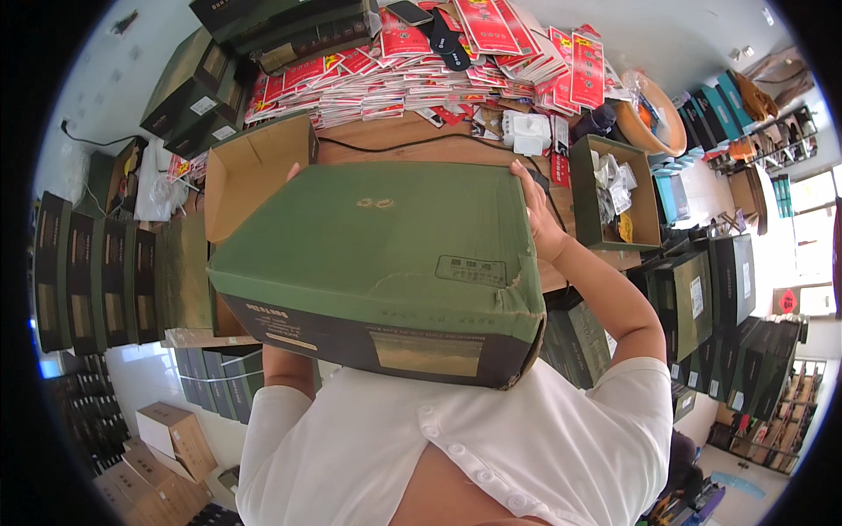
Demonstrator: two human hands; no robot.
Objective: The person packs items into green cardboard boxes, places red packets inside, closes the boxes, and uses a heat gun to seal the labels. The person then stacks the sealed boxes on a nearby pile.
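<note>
A large green shoebox (377,237) with a dark printed front side is held up before my chest, above the wooden table. My right hand (537,210) grips its far right edge, fingers bent over the side. At the far left edge only a bit of my left hand (294,172) shows; the rest is hidden behind the box, with the forearm passing underneath. The shoebox's near right corner is crumpled and worn. Just left of it stands an opened box (259,180) with bare brown cardboard inside.
Stacks of red printed cards (368,92) pile along the table's back, a phone (410,12) on top. A green open box (614,188) of small packets sits right, near a white device (527,131). A black cable (395,142) crosses the table (368,151). More shoeboxes (96,280) line both sides.
</note>
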